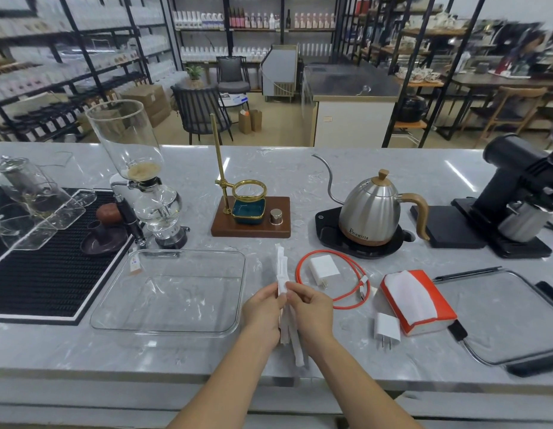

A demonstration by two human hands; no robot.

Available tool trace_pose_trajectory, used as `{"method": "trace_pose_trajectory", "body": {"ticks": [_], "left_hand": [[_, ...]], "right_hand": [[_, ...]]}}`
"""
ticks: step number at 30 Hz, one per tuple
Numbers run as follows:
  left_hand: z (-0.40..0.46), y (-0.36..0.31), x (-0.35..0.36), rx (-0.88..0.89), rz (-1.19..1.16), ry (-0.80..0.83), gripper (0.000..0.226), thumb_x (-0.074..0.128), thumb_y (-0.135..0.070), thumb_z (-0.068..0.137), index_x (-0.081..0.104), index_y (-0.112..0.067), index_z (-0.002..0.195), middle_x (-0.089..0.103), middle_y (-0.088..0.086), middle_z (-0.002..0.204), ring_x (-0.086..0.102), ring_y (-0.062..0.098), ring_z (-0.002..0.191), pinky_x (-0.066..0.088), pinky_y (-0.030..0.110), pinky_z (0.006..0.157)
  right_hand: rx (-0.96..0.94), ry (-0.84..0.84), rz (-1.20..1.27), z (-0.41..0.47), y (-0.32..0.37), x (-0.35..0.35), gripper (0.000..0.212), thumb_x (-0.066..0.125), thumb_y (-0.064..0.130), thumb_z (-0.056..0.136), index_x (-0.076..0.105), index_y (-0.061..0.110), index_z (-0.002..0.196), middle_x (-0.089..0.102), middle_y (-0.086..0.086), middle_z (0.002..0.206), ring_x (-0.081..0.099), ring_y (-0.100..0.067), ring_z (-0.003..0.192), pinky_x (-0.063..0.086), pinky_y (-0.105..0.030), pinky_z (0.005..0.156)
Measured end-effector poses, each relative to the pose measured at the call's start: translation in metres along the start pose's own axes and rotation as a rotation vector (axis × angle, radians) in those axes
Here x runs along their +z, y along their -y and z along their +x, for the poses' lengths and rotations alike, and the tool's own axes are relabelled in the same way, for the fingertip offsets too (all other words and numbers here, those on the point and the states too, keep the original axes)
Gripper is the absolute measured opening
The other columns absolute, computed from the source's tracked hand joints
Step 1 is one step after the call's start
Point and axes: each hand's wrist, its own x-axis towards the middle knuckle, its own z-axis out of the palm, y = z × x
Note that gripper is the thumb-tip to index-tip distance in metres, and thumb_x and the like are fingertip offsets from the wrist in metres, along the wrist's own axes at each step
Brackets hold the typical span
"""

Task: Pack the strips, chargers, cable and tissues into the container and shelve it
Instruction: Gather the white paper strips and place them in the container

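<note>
Both hands hold a bundle of long white strips [282, 267] just right of the clear container [173, 292]. My left hand [263, 308] and my right hand [311, 308] pinch the bundle near its middle, and its ends stick out above and below them. The container has nothing in it. To the right lies a coiled orange cable [346, 300] with a white charger [324, 269] inside the loop. A second white charger [386, 329] lies nearer the counter's front edge. An orange and white tissue pack [419, 300] lies beside it.
A clear lid with black clips [498, 317] lies at the far right. Behind stand a steel kettle [372, 212] on its base, a black grinder [516, 199], a brass drip stand [252, 215], a glass siphon [145, 181] and a black mat [49, 267]. Shelves stand in the background.
</note>
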Motion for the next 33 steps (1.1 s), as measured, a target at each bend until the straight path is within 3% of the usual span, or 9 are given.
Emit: {"method": "trace_pose_trajectory", "body": {"ticks": [5, 7, 13, 18, 22, 24, 27, 29, 33], "left_hand": [[-0.005, -0.005, 0.003, 0.004, -0.087, 0.072, 0.034, 0.054, 0.015, 0.093, 0.062, -0.002, 0.121, 0.071, 0.022, 0.111, 0.068, 0.033, 0.104, 0.051, 0.046, 0.099], [-0.007, -0.005, 0.005, 0.008, -0.105, 0.11, 0.034, 0.049, 0.015, 0.096, 0.061, -0.001, 0.123, 0.069, 0.024, 0.115, 0.066, 0.036, 0.108, 0.051, 0.044, 0.099], [-0.013, -0.007, 0.007, -0.02, -0.088, 0.225, 0.031, 0.039, 0.005, 0.102, 0.064, -0.003, 0.12, 0.07, 0.021, 0.111, 0.067, 0.031, 0.101, 0.054, 0.034, 0.077], [-0.016, -0.01, 0.011, -0.036, -0.157, 0.271, 0.028, 0.034, -0.002, 0.106, 0.06, -0.004, 0.114, 0.067, 0.023, 0.104, 0.067, 0.032, 0.097, 0.055, 0.036, 0.076], [-0.015, -0.009, 0.012, -0.046, -0.199, 0.241, 0.022, 0.036, -0.006, 0.107, 0.057, -0.001, 0.104, 0.064, 0.019, 0.096, 0.066, 0.028, 0.086, 0.055, 0.036, 0.071], [-0.016, -0.01, 0.012, -0.047, -0.2, 0.223, 0.019, 0.039, -0.009, 0.107, 0.057, -0.004, 0.103, 0.062, 0.015, 0.093, 0.064, 0.027, 0.084, 0.053, 0.037, 0.071], [-0.015, -0.012, 0.01, -0.028, -0.186, 0.196, 0.017, 0.043, -0.012, 0.106, 0.058, -0.006, 0.112, 0.057, 0.01, 0.089, 0.061, 0.023, 0.08, 0.054, 0.036, 0.072], [-0.013, -0.015, 0.01, -0.005, -0.184, 0.168, 0.015, 0.044, -0.012, 0.106, 0.057, -0.005, 0.11, 0.052, 0.008, 0.08, 0.056, 0.021, 0.071, 0.054, 0.036, 0.071], [-0.011, -0.026, 0.01, 0.014, -0.174, 0.14, 0.019, 0.049, -0.024, 0.104, 0.054, -0.007, 0.097, 0.048, 0.003, 0.063, 0.047, 0.013, 0.051, 0.048, 0.028, 0.053]], "right_hand": [[-0.082, -0.009, -0.013, 0.001, 0.004, -0.005, 0.03, 0.068, 0.004, 0.088, 0.069, 0.02, 0.113, 0.077, 0.006, 0.092, 0.072, -0.005, 0.09, 0.057, -0.026, 0.085], [-0.138, -0.009, -0.057, 0.001, 0.006, -0.005, 0.027, 0.067, 0.003, 0.088, 0.072, 0.02, 0.109, 0.076, 0.009, 0.092, 0.071, -0.002, 0.089, 0.057, -0.024, 0.084], [-0.2, -0.004, -0.129, -0.002, 0.008, -0.007, 0.025, 0.065, 0.004, 0.089, 0.076, 0.022, 0.102, 0.074, 0.011, 0.093, 0.069, 0.001, 0.087, 0.055, -0.014, 0.077], [-0.252, -0.012, -0.207, -0.004, 0.006, -0.008, 0.023, 0.068, 0.009, 0.088, 0.076, 0.029, 0.094, 0.072, 0.004, 0.095, 0.066, -0.001, 0.087, 0.051, -0.015, 0.076], [-0.269, 0.016, -0.2, -0.007, 0.006, -0.008, 0.023, 0.072, 0.006, 0.084, 0.079, 0.028, 0.084, 0.071, 0.003, 0.095, 0.063, 0.004, 0.1, 0.05, -0.02, 0.084], [-0.28, 0.001, -0.214, -0.008, 0.005, -0.008, 0.028, 0.075, 0.005, 0.08, 0.078, 0.033, 0.078, 0.071, 0.003, 0.09, 0.065, -0.001, 0.089, 0.051, -0.023, 0.079], [-0.246, 0.003, -0.15, -0.01, 0.004, -0.011, 0.023, 0.077, 0.004, 0.076, 0.079, 0.027, 0.076, 0.074, -0.001, 0.082, 0.068, -0.018, 0.078, 0.057, -0.034, 0.073], [-0.226, 0.01, -0.084, -0.012, 0.004, -0.015, 0.019, 0.075, 0.003, 0.077, 0.079, 0.022, 0.077, 0.075, -0.002, 0.077, 0.069, -0.02, 0.073, 0.057, -0.031, 0.067], [-0.081, -0.073, 0.079, -0.013, 0.0, -0.028, 0.018, 0.066, 0.002, 0.086, 0.075, 0.017, 0.083, 0.073, -0.001, 0.072, 0.064, -0.013, 0.066, 0.051, -0.021, 0.06]]}}
